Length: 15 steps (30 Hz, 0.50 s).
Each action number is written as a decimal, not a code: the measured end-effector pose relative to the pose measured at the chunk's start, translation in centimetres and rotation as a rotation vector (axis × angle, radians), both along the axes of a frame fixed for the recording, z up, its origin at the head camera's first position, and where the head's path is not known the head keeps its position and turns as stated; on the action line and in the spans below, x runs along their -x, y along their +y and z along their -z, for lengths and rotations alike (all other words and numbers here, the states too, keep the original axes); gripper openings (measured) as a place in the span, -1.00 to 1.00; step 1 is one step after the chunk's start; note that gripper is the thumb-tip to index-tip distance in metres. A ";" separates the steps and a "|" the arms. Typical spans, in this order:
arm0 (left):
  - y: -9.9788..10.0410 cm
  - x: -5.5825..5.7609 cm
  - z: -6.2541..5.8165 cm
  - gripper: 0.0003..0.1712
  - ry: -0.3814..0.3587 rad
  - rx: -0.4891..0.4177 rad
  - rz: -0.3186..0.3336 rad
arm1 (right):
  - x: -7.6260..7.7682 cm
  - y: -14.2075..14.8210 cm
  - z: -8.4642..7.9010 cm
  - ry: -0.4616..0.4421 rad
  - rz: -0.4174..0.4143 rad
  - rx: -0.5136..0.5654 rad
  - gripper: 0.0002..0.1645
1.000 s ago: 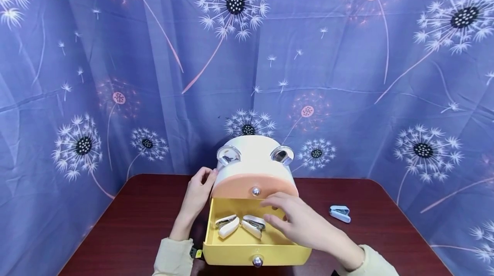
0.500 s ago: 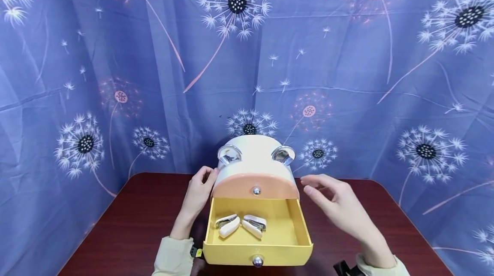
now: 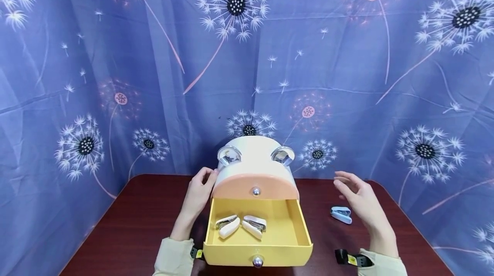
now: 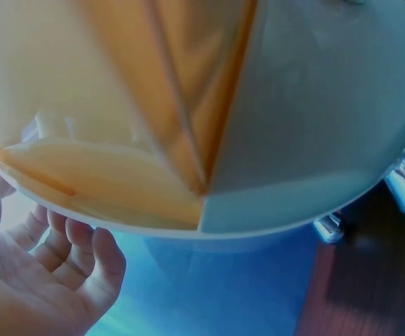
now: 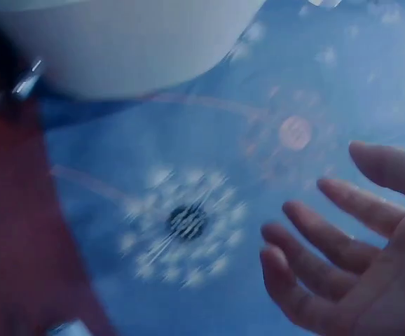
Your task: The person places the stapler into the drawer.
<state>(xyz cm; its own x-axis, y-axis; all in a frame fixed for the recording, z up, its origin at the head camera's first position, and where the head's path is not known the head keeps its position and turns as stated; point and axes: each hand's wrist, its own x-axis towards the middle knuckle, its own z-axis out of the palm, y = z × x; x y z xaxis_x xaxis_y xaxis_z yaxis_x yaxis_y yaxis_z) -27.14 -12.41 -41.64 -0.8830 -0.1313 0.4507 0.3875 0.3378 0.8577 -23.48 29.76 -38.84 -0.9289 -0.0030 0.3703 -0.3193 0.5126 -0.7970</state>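
Observation:
A small white storage box (image 3: pixel 252 151) with two shiny mirror-like eyes stands on the table. Its yellow drawer (image 3: pixel 257 255) is pulled out, and the peach drawer (image 3: pixel 239 186) above is closed. Inside the yellow one lie two white mini staplers, a left stapler (image 3: pixel 229 228) and a right stapler (image 3: pixel 253 227). My left hand (image 3: pixel 197 194) rests against the box's left side; in the left wrist view its bent fingertips touch the box edge. On the right, my right hand (image 3: pixel 364 205) hovers empty with loosely spread fingers, beside a light blue mini stapler (image 3: pixel 341 214).
The dark red table (image 3: pixel 154 207) extends on both sides of the box. Behind it hangs a blue curtain (image 3: pixel 332 74) with dandelion prints. A black wrist strap (image 3: pixel 359 260) sits at my right sleeve.
My right hand has moved from above the yellow drawer out to the right, next to the light blue stapler. The left hand, box and white staplers stay in place.

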 end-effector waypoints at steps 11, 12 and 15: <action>-0.2 0.1 -0.2 -0.70 0.001 -0.011 0.010 | 2.1 1.0 5.8 -0.142 0.194 -0.318 -0.29; -0.2 0.1 -0.2 -0.69 -0.001 -0.008 0.010 | 2.2 1.1 6.2 -0.169 0.183 -0.330 -0.27; -0.2 0.0 -0.1 -0.68 -0.004 -0.009 0.012 | 2.8 1.2 7.5 -0.229 0.153 -0.373 -0.15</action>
